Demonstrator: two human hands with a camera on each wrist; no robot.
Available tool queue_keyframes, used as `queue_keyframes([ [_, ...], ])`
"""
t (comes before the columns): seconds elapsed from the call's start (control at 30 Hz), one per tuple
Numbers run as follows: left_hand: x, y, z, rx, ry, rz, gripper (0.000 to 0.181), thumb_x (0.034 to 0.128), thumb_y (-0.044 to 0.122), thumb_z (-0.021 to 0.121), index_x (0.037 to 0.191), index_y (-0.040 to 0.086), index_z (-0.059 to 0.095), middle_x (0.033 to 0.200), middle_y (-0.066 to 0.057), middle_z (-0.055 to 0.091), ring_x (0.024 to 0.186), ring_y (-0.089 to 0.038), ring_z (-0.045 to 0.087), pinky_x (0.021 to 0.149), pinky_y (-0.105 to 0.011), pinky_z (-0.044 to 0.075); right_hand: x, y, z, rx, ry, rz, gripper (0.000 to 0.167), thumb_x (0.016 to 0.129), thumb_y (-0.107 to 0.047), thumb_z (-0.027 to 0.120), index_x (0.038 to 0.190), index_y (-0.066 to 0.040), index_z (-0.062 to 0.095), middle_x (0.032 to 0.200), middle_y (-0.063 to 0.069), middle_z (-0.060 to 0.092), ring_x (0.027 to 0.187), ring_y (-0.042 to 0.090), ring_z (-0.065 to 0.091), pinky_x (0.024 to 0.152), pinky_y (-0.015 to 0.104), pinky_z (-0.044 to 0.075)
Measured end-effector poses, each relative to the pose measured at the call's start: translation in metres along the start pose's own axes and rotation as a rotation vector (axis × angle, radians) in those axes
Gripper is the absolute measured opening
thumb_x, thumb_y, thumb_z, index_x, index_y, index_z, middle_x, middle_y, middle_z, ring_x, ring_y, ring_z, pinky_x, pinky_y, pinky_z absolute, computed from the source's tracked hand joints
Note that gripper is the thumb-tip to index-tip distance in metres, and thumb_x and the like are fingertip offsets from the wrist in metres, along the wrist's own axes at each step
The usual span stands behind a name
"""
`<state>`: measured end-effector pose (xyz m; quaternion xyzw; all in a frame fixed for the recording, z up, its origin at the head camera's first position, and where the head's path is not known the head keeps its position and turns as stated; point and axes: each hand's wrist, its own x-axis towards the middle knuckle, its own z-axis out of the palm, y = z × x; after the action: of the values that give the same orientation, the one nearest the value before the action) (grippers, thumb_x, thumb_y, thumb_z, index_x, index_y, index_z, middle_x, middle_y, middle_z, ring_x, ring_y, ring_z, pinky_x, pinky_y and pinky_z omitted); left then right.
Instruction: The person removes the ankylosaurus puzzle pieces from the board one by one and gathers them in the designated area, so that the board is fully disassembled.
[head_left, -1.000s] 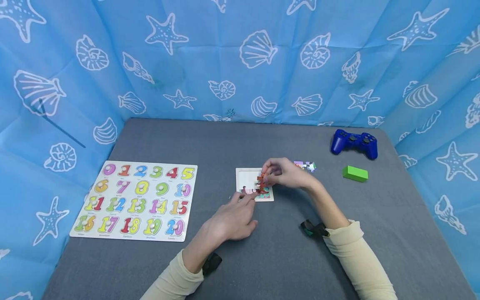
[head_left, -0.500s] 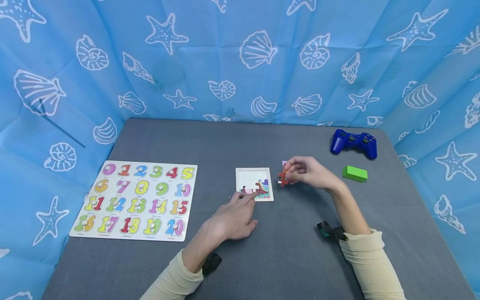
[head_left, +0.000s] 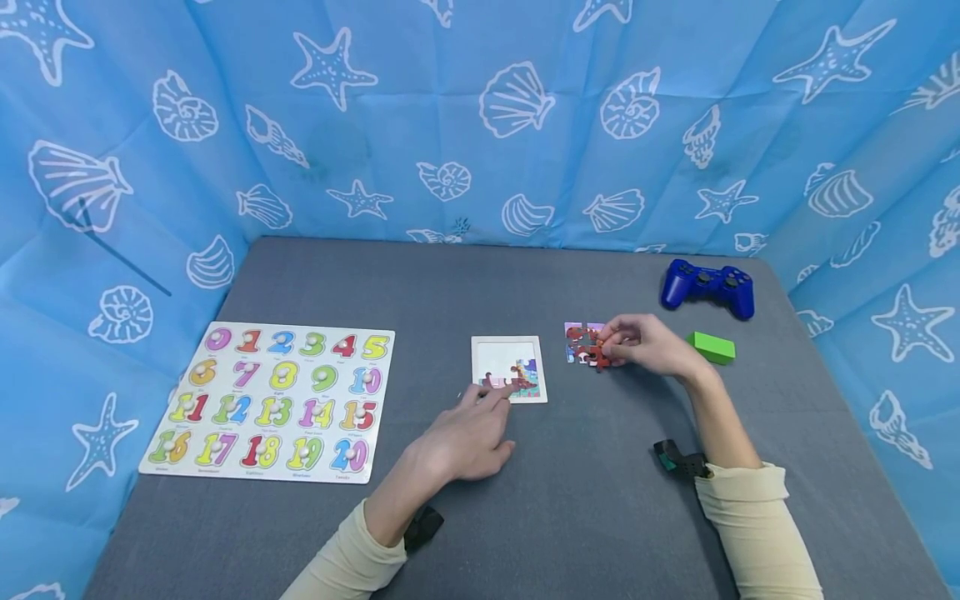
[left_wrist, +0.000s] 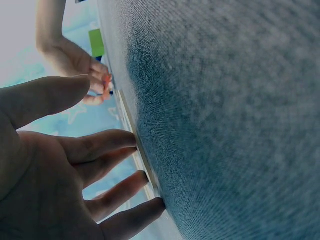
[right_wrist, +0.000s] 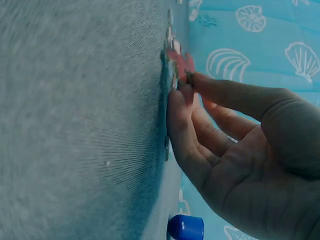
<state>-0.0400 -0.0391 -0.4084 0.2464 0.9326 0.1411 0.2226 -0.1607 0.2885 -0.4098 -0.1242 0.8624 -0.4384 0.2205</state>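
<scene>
A small white puzzle frame (head_left: 506,342) lies at mid-table, with joined jigsaw pieces (head_left: 528,379) along its bottom and right side. My left hand (head_left: 468,433) rests at the near edge of the frame, fingers extended, fingertips touching it in the left wrist view. To the right of the frame, my right hand (head_left: 645,343) pinches a red-brown jigsaw piece (right_wrist: 183,64) between thumb and fingers. That piece is over or beside a cluster of loose jigsaw pieces (head_left: 576,332); the fingers hide part of the cluster.
A white number puzzle board (head_left: 266,404) with knobbed numerals lies on the left. At the right stand a green block (head_left: 711,347) and, behind it, a blue game controller (head_left: 708,287). A blue shell-print curtain (head_left: 450,117) hangs around the grey table (head_left: 570,517).
My right hand has moved right, away from the frame to the loose pieces, carrying the red-brown jigsaw piece. The left hand stays where it was at the frame.
</scene>
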Motion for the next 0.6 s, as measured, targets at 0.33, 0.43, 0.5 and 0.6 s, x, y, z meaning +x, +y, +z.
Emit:
queue_keyframes([
  [0.33, -0.0006, 0.0006, -0.0008, -0.008, -0.007, -0.011, 0.063, 0.1106, 0.037, 0.060, 0.164, 0.007, 0.046, 0.181, 0.005, 0.029, 0.162, -0.025, 0.034, 0.116, -0.054, 0.055, 0.0047, 0.0056, 0.0025, -0.087, 0.042, 0.009, 0.021, 0.101, 0.001, 0.069, 0.119, 0.013, 0.069, 0.105, 0.027, 0.076, 0.082, 0.007, 0.071, 0.073, 0.025, 0.065],
  [0.43, -0.0006, 0.0006, -0.0008, -0.006, -0.009, -0.014, 0.064, 0.1106, 0.037, 0.060, 0.164, 0.007, 0.045, 0.181, 0.006, 0.028, 0.162, -0.025, 0.034, 0.116, -0.055, 0.055, 0.0049, 0.0045, 0.0036, -0.148, 0.071, 0.018, 0.020, 0.101, -0.002, 0.071, 0.118, 0.010, 0.072, 0.104, 0.023, 0.075, 0.081, 0.008, 0.070, 0.071, 0.024, 0.062],
  [0.5, -0.0006, 0.0007, -0.0014, -0.005, -0.010, -0.015, 0.064, 0.1103, 0.037, 0.061, 0.164, 0.007, 0.045, 0.181, 0.006, 0.028, 0.163, -0.025, 0.033, 0.115, -0.055, 0.055, 0.0047, 0.0039, 0.0042, -0.192, 0.091, 0.033, 0.020, 0.102, -0.004, 0.071, 0.118, 0.007, 0.073, 0.103, 0.021, 0.076, 0.081, 0.008, 0.069, 0.068, 0.023, 0.059],
  [0.6, -0.0005, 0.0006, -0.0012, -0.008, -0.010, -0.014, 0.063, 0.1104, 0.037, 0.061, 0.164, 0.007, 0.046, 0.181, 0.006, 0.027, 0.163, -0.025, 0.033, 0.116, -0.055, 0.055, 0.0042, 0.0030, 0.0047, -0.232, 0.110, 0.054, 0.020, 0.102, -0.008, 0.072, 0.118, 0.003, 0.075, 0.102, 0.018, 0.076, 0.080, 0.009, 0.069, 0.066, 0.023, 0.053],
])
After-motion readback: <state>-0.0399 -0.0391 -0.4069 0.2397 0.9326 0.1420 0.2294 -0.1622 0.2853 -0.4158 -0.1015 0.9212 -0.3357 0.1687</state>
